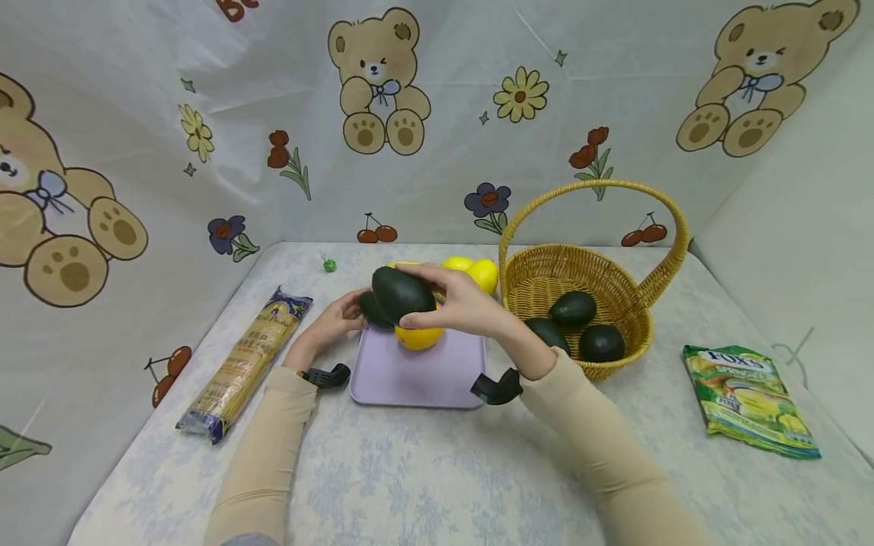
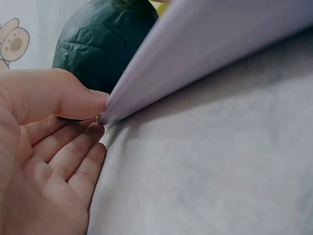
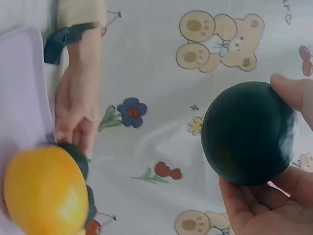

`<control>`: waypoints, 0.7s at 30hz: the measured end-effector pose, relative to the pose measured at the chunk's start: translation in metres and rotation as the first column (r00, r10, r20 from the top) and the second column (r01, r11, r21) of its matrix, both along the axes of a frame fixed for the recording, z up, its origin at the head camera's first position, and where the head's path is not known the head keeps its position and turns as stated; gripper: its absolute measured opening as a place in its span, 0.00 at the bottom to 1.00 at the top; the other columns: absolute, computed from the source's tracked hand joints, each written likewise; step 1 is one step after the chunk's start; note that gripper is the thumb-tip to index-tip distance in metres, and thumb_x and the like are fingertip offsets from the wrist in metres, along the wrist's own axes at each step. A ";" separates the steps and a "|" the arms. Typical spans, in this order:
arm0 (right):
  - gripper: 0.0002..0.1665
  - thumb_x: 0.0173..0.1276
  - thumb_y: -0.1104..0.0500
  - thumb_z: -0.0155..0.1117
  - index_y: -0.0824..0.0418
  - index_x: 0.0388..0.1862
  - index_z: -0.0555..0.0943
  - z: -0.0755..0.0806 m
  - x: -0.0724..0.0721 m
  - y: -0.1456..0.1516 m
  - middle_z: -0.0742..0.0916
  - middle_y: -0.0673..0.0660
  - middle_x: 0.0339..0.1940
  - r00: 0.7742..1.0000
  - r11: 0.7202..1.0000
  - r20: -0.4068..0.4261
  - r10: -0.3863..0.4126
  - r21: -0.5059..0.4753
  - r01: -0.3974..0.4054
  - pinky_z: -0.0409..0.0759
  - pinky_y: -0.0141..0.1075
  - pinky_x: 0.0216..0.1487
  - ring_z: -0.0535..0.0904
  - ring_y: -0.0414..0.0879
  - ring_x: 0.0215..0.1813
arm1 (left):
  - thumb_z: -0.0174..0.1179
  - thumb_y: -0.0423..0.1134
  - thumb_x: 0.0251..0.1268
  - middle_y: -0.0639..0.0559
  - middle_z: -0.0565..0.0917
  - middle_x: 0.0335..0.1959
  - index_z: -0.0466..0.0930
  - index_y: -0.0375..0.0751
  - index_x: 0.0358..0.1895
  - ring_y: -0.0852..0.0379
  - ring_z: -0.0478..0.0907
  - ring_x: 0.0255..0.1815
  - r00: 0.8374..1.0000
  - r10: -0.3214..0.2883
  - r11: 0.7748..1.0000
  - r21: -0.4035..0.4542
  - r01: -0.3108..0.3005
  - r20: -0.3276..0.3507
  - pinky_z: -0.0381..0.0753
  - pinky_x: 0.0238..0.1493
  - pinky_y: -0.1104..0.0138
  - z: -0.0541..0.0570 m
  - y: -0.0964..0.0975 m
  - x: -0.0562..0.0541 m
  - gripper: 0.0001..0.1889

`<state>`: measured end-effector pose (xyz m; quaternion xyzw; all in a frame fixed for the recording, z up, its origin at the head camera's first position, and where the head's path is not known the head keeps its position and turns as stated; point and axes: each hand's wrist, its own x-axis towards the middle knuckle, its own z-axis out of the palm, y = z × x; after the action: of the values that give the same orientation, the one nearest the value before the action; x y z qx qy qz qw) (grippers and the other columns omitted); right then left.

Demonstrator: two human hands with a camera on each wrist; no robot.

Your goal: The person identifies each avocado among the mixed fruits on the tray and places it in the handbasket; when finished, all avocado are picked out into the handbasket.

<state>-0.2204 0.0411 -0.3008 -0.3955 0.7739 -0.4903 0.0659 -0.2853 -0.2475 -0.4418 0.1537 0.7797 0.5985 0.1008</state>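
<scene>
In the head view my right hand [image 1: 460,299] grips a dark green avocado [image 1: 403,294] above the lilac tray [image 1: 416,383]. The right wrist view shows thumb and fingers around this avocado [image 3: 249,134], apart from the tray. My left hand [image 1: 334,318] is at the tray's left edge. Its thumb lies on the rim with fingers beneath, pinching it in the left wrist view, right beside another avocado [image 2: 102,44]. That second avocado [image 1: 371,309] sits at the tray's far left, partly hidden. A yellow-orange fruit [image 1: 419,339] lies on the tray near it.
Right of the tray stands a wicker basket [image 1: 539,284] with a tall handle, holding three avocados [image 1: 573,309]. Yellow lemon-like fruits [image 1: 483,274] lie behind my right hand. A pasta pack [image 1: 249,360] is at left, a green Fox's bag [image 1: 751,398] at right.
</scene>
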 end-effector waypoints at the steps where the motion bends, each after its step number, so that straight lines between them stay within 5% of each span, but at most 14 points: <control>1: 0.44 0.54 0.55 0.74 0.56 0.69 0.67 0.004 0.000 0.006 0.73 0.52 0.65 1.000 1.000 -0.017 0.004 0.005 -0.004 0.69 0.38 0.63 0.71 0.44 0.60 | 0.53 0.17 0.55 0.33 0.53 0.72 0.50 0.29 0.72 0.39 0.50 0.72 1.000 -0.003 1.000 0.000 0.003 0.000 0.52 0.70 0.53 0.000 0.000 0.000 0.39; 9: 0.44 0.54 0.55 0.74 0.55 0.70 0.67 0.038 -0.013 0.059 0.72 0.52 0.67 0.991 0.993 -0.134 0.020 0.118 -0.004 0.71 0.42 0.61 0.70 0.46 0.61 | 0.52 0.17 0.57 0.35 0.54 0.72 0.48 0.30 0.73 0.41 0.50 0.72 1.000 -0.011 1.000 0.024 0.011 0.013 0.53 0.70 0.55 -0.001 -0.001 0.000 0.39; 15: 0.43 0.54 0.57 0.75 0.51 0.69 0.68 0.054 -0.028 0.112 0.74 0.50 0.64 0.997 0.980 -0.076 0.017 0.200 -0.002 0.74 0.44 0.58 0.74 0.45 0.57 | 0.52 0.18 0.56 0.35 0.54 0.72 0.49 0.30 0.72 0.40 0.50 0.72 1.000 -0.004 1.000 0.007 0.004 0.006 0.53 0.70 0.55 -0.004 -0.002 -0.001 0.39; 21: 0.42 0.55 0.56 0.74 0.46 0.68 0.68 0.050 -0.042 0.159 0.75 0.49 0.62 0.999 0.938 0.000 -0.042 0.344 0.039 0.75 0.44 0.54 0.74 0.45 0.54 | 0.52 0.19 0.57 0.37 0.54 0.73 0.49 0.32 0.73 0.42 0.51 0.72 1.000 0.013 1.000 -0.007 -0.013 0.023 0.54 0.70 0.55 -0.002 0.000 -0.001 0.39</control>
<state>-0.2620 0.1997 -0.2509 -0.3599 0.8553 -0.3505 0.1268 -0.2864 -0.2480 -0.4433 0.1416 0.7815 0.5983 0.1064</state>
